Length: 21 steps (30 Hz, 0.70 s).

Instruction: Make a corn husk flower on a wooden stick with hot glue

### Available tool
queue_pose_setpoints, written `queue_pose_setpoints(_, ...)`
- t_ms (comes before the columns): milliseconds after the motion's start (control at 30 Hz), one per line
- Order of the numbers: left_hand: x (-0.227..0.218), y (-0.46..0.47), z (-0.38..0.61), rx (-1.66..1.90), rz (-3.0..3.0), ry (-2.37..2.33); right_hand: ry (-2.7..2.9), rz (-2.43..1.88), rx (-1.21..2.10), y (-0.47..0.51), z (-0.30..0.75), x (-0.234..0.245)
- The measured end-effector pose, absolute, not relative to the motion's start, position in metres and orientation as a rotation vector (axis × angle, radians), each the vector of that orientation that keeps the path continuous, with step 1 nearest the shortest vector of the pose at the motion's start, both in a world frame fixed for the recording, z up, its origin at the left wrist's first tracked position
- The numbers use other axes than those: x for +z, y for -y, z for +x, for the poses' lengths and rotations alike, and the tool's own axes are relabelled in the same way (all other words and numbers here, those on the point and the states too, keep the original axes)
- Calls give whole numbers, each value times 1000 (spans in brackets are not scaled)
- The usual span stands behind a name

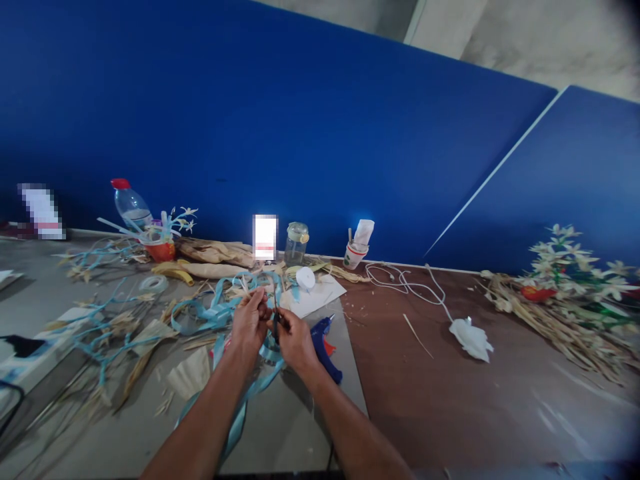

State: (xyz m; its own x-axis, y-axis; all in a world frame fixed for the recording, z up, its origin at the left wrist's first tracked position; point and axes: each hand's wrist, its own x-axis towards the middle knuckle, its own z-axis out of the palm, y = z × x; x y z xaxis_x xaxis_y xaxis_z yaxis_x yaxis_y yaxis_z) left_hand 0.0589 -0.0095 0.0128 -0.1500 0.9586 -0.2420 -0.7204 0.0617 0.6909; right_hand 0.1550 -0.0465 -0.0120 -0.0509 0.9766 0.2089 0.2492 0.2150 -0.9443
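My left hand point(250, 322) is closed in a pinch on a small pale strip of dried husk point(245, 285) that pokes up above the fingers. Close beside it, my right hand point(296, 339) is wrapped round the black handles of a pair of scissors point(275, 319), blades pointing up and away. Light blue ribbon point(213, 313) lies in loops around and beneath both hands. To the right of my right wrist lies a blue glue gun point(325, 350) with a red-orange trigger. White paper point(320, 295) and a white round roll point(305, 279) sit just beyond the hands.
Blue-wrapped stems point(103, 347) and dried husks point(215, 253) spread over the left side. A bottle point(133, 207), a red cup point(160, 250), a glass jar point(297, 245) and a paper cup point(355, 256) stand along the blue partition point(300, 120). White cable point(407, 283) and a flower bundle point(565, 280) lie right.
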Motion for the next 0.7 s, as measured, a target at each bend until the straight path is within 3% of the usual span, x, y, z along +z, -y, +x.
queue_pose_setpoints(300,18,9,49,1514,544,-853,1424,-1441,881,39,166,-10)
queue_pose_setpoints(567,32,17,38,1475,588,-348,1408,-1587,839,32,167,-12)
queue_pose_setpoints(700,30,20,36,1399,659,-335,1594,-1703,681,35,167,-9)
